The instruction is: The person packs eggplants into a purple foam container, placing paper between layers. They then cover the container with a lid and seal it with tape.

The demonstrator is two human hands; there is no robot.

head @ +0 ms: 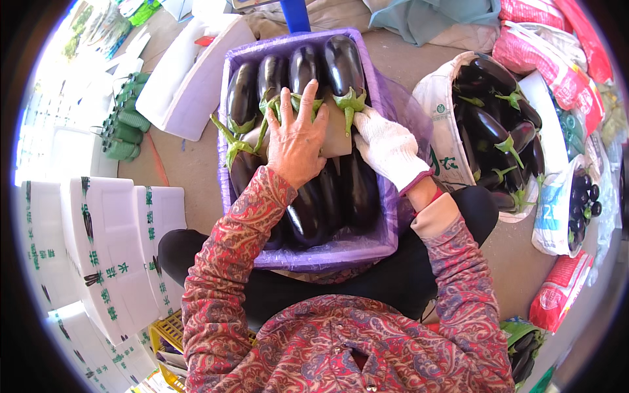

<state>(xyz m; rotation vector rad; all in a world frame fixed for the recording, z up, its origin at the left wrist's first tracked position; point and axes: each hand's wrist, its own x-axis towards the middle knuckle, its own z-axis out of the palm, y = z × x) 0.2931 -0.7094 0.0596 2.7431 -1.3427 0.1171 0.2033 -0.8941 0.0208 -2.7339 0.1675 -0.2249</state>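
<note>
Between my legs is a box [388, 216] lined with purple plastic film, holding long dark eggplants in two rows. The far row includes a glossy eggplant [342, 64] in the right corner, its green stem pointing towards me. Across the middle lies a piece of brown paper or card [338, 135], partly under my left hand. My bare left hand [299, 142] rests palm down there, fingers spread over the green caps [269, 104]. My right hand [388, 145], in a white knit glove, reaches in at the right wall beside the corner eggplant's stem; its fingertips are partly hidden.
At right stand a white sack [444, 147] full of eggplants and a smaller bag [553, 216] of small dark eggplants. White foam boxes [100, 236] with green printing are stacked at left. A foam lid [196, 83] leans near the box; green bottles [125, 118] lie beyond.
</note>
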